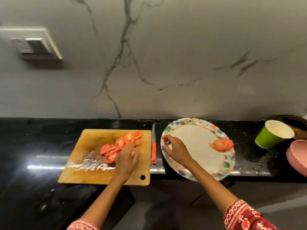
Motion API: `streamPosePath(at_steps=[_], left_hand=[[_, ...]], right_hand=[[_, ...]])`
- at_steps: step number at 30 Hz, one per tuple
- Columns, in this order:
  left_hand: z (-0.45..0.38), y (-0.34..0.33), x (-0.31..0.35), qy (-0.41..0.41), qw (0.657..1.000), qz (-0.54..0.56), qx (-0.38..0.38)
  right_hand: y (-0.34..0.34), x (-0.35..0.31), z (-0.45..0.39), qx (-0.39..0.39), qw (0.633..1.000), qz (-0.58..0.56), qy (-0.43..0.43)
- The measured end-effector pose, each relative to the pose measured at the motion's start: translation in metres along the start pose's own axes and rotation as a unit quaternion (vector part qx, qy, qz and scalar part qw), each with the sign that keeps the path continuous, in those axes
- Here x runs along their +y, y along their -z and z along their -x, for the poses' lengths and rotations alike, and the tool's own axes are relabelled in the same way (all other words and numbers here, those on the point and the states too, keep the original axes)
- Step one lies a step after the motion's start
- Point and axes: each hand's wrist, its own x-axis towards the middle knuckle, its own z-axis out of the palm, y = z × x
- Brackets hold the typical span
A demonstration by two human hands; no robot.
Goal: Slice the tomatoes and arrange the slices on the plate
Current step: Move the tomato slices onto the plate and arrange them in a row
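Observation:
Several red tomato slices (116, 146) lie in a heap on the wooden cutting board (86, 173). My left hand (126, 160) reaches onto the near end of the heap, and its fingertips are hidden among the slices. A flowered plate (224, 163) sits to the right and juts over the counter's front edge. Two overlapping tomato slices (222, 144) lie at its right rim. My right hand (176, 150) hovers over the plate's left rim with fingers loosely bent and nothing in them. A red-handled knife (154, 146) lies between board and plate.
A green paper cup (272, 135) leans on the black counter (33, 146) at the right, beside a pink bowl (297, 156) and a dark dish (297, 125). A marble wall with a switch plate (33, 42) rises behind. The counter edge runs just below the board.

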Motion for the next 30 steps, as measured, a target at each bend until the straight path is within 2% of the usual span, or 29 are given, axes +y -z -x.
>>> streamPosePath(at_steps=[6,14,18,26,30], left_hand=[[0.018,0.071,-0.07,0.046,0.999,-0.004,0.024],[0.004,0.108,-0.124,0.084,0.996,0.035,0.022],[-0.004,0.112,-0.132,0.076,0.996,0.053,0.001],[-0.019,0.105,-0.143,0.055,0.995,0.057,-0.058],[-0.027,0.103,-0.144,0.044,0.994,0.064,-0.073]], right_hand=[[-0.06,-0.067,-0.021,-0.041,0.999,0.008,-0.016],[-0.089,-0.121,-0.073,0.005,0.998,0.032,-0.061],[-0.095,-0.129,-0.091,-0.08,0.978,0.115,-0.154],[-0.085,-0.12,-0.093,-0.085,0.979,0.002,-0.183],[-0.074,-0.12,-0.092,-0.109,0.976,0.002,-0.19]])
